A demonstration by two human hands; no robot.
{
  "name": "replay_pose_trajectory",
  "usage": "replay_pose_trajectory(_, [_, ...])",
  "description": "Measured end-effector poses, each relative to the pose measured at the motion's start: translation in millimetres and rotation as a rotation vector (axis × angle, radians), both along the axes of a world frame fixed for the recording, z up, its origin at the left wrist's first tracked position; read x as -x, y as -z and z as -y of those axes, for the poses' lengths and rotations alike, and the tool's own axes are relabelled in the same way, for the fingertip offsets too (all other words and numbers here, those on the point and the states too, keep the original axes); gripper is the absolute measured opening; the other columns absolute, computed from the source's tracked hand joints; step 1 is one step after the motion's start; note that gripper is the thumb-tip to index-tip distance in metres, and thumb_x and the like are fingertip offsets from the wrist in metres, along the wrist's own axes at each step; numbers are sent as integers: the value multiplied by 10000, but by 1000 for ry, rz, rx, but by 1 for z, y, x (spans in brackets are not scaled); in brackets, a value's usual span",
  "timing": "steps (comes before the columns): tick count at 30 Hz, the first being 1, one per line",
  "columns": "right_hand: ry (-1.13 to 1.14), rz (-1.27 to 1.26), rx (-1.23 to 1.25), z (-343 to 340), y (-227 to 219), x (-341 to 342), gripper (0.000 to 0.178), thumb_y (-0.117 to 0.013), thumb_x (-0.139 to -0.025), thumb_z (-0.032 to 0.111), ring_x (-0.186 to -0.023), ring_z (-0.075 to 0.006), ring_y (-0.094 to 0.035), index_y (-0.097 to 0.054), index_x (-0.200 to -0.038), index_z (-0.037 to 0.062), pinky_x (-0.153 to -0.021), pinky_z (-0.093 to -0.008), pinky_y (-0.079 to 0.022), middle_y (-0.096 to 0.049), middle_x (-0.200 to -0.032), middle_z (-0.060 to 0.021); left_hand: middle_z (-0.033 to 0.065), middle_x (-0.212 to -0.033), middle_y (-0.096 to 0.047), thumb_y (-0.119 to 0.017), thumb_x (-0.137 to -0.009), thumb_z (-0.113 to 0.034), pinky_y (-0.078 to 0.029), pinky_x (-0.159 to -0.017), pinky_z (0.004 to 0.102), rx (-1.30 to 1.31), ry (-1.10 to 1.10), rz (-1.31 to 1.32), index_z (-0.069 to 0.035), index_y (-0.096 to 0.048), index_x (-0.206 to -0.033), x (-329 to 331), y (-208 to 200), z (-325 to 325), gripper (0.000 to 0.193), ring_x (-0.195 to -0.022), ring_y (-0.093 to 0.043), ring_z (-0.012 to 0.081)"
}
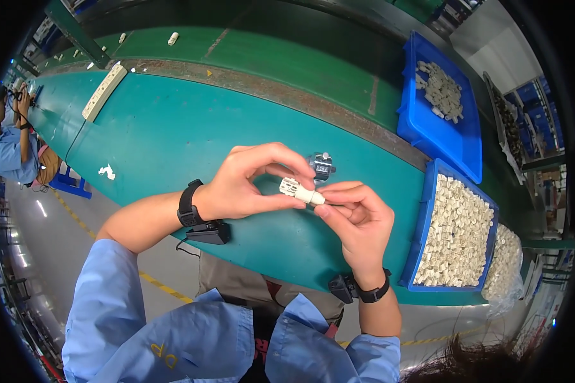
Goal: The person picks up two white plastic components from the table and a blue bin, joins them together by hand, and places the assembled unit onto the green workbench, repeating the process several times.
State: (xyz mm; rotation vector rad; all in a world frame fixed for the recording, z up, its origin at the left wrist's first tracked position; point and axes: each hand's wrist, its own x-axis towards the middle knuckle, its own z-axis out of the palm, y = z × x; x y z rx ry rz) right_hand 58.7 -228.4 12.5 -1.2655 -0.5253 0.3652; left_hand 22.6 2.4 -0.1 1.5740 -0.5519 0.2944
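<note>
Over the green worktable (153, 121), both my hands meet on a small off-white plastic cylinder (292, 187) with slots in its wider end. My left hand (246, 182) pinches the slotted end between thumb and fingers. At the narrower, cone-like end (317, 198), my right hand (363, 220) is closed with thumb and fingertips. Whether that end is a separate piece, I cannot tell. Just beyond my fingers sits a dark tally counter (322, 167) on the table.
To the right stands a blue crate (419, 236) full of small off-white parts, beside a clear bag (506, 262) of similar ones. Farther back, a blue bin (436, 135) holds more. A green conveyor belt (287, 60), power strip (104, 92) and co-worker (13, 153) lie beyond.
</note>
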Motion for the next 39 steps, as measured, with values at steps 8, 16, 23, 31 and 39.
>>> replay_pose_trajectory(8, [18,35,8,-1,3,1,190,-726,-874,-172,-1084,-250,-725,-675,-1041,-97,-936,-327,-647,-681,-1157,-199,168,-1077,-717,-850,-807,65,-637,-880,364,10,-10,-3,25,-648,-1139,1,0,1,391,-1021,-729,252])
replay_pose_trajectory(16, [-2,5,1,-1,3,2,200,-706,-884,-178,-1070,-254,-719,-646,-1057,-98,-931,-335,-633,-672,-1160,-215,146,-1022,-740,-852,-807,62,-600,-851,362,-48,-34,54,9,-657,-1107,1,-1,0,363,-989,-722,246])
replay_pose_trajectory(23, [74,153,59,-2,2,3,196,-749,-862,-155,-1056,-250,-735,-701,-1041,-92,-925,-325,-654,-687,-1137,-189,166,-1057,-723,-846,-809,70,-631,-877,368,24,-6,-20,19,-646,-1108,0,0,1,363,-1021,-723,252])
replay_pose_trajectory(31, [75,261,139,0,1,2,208,-758,-853,-153,-1053,-251,-738,-712,-1046,-90,-909,-319,-660,-690,-1131,-189,175,-1090,-701,-843,-807,76,-646,-909,371,68,29,-100,29,-638,-1110,0,-1,2,368,-1047,-724,255])
replay_pose_trajectory(39, [92,199,71,-2,2,3,199,-760,-854,-148,-1044,-248,-740,-717,-1040,-91,-907,-316,-660,-694,-1116,-181,171,-1103,-690,-839,-801,95,-648,-911,363,113,50,-166,29,-635,-1100,0,-1,3,368,-1044,-726,249])
